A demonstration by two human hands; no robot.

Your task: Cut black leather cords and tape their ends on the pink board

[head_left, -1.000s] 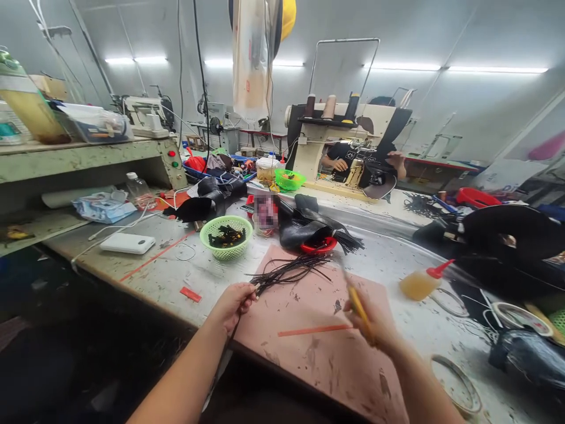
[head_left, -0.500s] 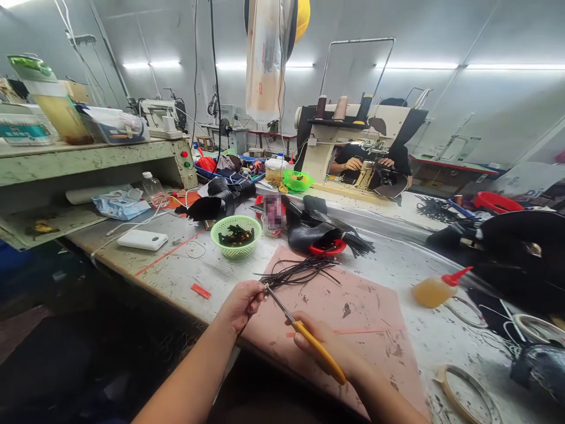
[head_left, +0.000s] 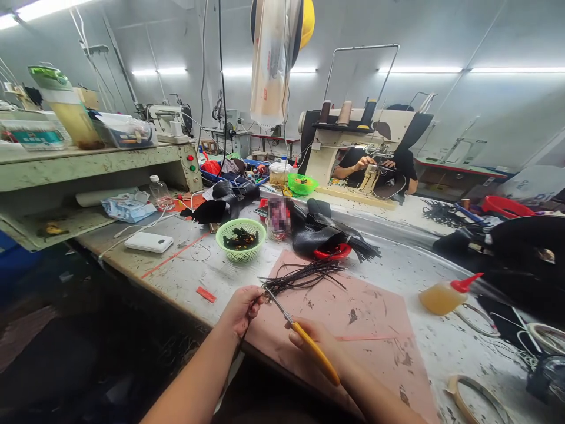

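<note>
In my right hand (head_left: 315, 341) are yellow-handled scissors (head_left: 311, 347), seen nearly edge-on, with the narrow metal blades pointing up and left. The blade tips reach the fingertips of my left hand (head_left: 242, 309). That hand is closed in a pinch on a thin black strip (head_left: 244, 337), whose tail hangs below the palm; the end between the fingers is mostly hidden. Just beyond both hands, a loose bundle of black strips (head_left: 309, 275) lies on a pink sheet (head_left: 375, 306). Behind it stands a pale green basket (head_left: 241, 254) holding small black pieces.
Black leather pieces (head_left: 309, 235) rest over a red basket (head_left: 333, 252). At right are a glue bottle (head_left: 444, 298) and a tape roll (head_left: 474, 400). A white power bank (head_left: 149, 242) lies at left. Across the table, a person (head_left: 353, 165) works at a sewing machine (head_left: 324, 153).
The view has shifted slightly, so the scene sits a little further right and lower. The black strip's tail now shows under my left hand. Scissors and fingers remain close together.
</note>
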